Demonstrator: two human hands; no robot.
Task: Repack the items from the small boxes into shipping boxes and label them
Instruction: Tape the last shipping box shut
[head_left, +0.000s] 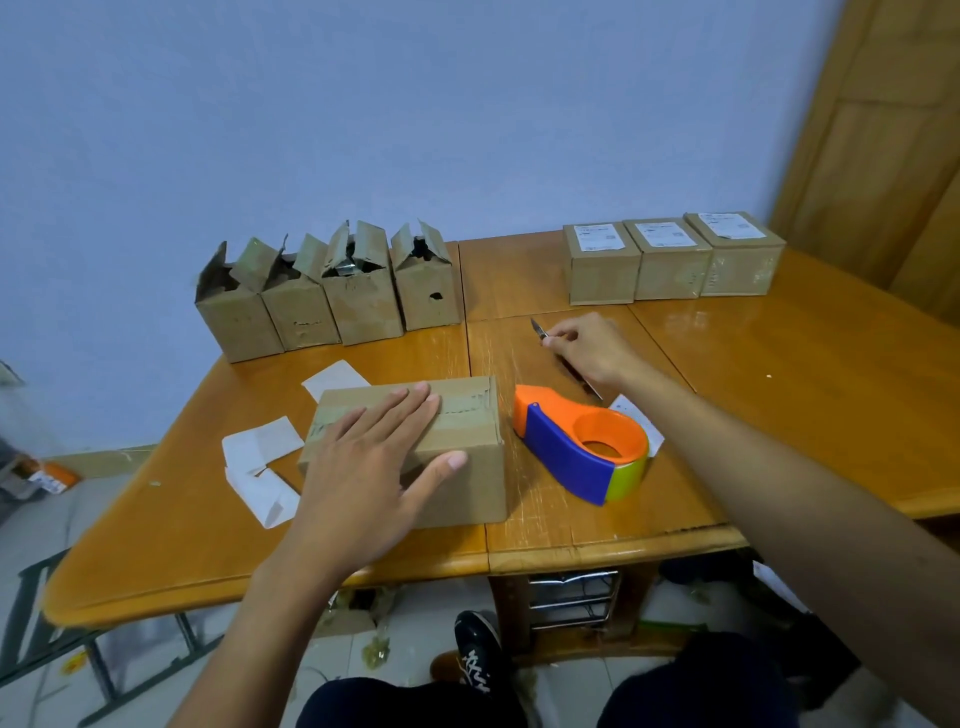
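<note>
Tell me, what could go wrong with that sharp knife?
1. The right hand pinches a bare-bladed knife. If it slits the taped box where the left hand lies flat, that hand might get cut.
2. The tape dispenser sits close beside the box and could be knocked.

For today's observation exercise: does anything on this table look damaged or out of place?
Yes. The four opened boxes at the back left have torn, ragged flaps; the rightmost box has a hole in its front face.
</note>
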